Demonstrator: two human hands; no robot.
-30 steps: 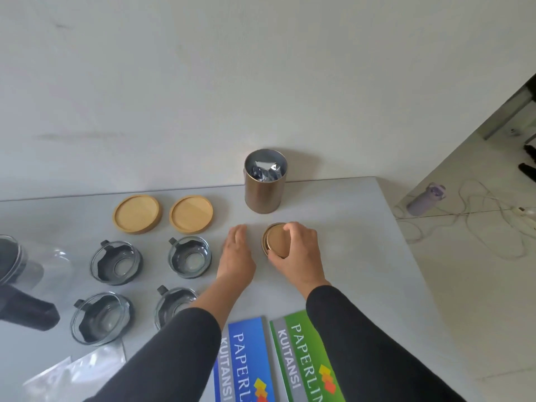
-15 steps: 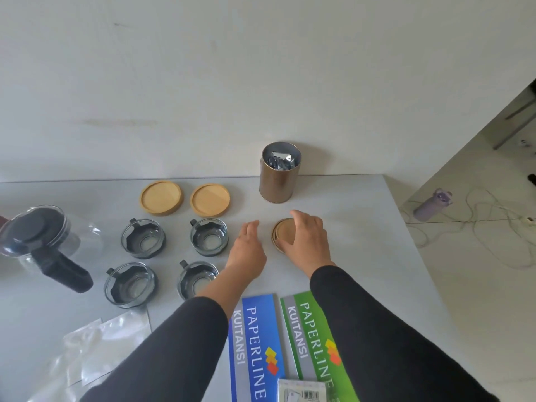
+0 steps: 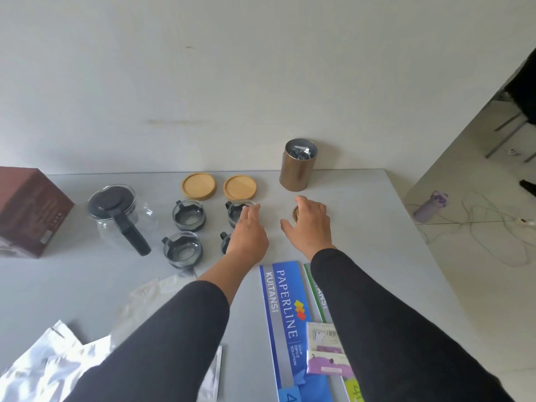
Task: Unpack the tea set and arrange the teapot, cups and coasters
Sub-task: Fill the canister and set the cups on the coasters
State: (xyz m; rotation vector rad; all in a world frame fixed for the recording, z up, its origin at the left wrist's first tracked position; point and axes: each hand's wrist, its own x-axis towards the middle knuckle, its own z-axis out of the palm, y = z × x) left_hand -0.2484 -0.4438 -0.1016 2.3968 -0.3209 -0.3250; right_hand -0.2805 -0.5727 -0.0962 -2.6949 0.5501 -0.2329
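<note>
Two relaxed hands (left [image 3: 249, 236], right [image 3: 311, 224]) between cups [image 3: 188, 213] and tin [image 3: 298, 165]

One teapot [image 3: 114, 211], four cups [image 3: 188, 214], two coasters [image 3: 199, 185], one canister [image 3: 297, 165].

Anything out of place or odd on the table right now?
Nothing spilled or broken. Two oddities: only two wooden coasters lie out beside four glass cups, and the copper tin stands open, its lid flat on the table under the right hand.
</note>
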